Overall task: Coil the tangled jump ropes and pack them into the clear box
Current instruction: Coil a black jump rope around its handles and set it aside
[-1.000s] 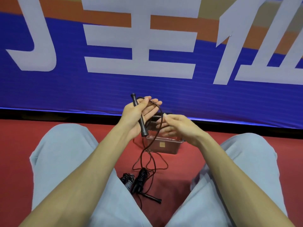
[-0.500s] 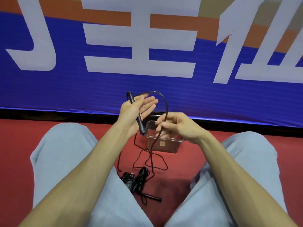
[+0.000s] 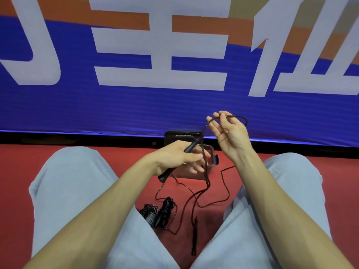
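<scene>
My left hand (image 3: 180, 156) holds a black jump rope handle (image 3: 189, 149) tilted up to the right, fingers stretched over the clear box (image 3: 212, 154). The thin dark rope (image 3: 206, 183) arcs from the handle's tip up to my right hand (image 3: 229, 131), which is raised with the palm towards me and pinches the rope near its fingertips. From there the rope drops in loose loops onto the red floor between my knees, and its other handle (image 3: 194, 235) lies there. Two coiled black ropes (image 3: 159, 210) lie by my left thigh.
I sit on a red floor (image 3: 15, 181) with my legs in light grey trousers spread apart. A blue, orange and white banner (image 3: 136, 105) stands close behind the box. The box's dark lid (image 3: 182, 136) leans behind it.
My left hand dropped and tilted the handle over the box. My right hand rose to the right, drawing the rope up into a wide arc. The loose rope on the floor shifted.
</scene>
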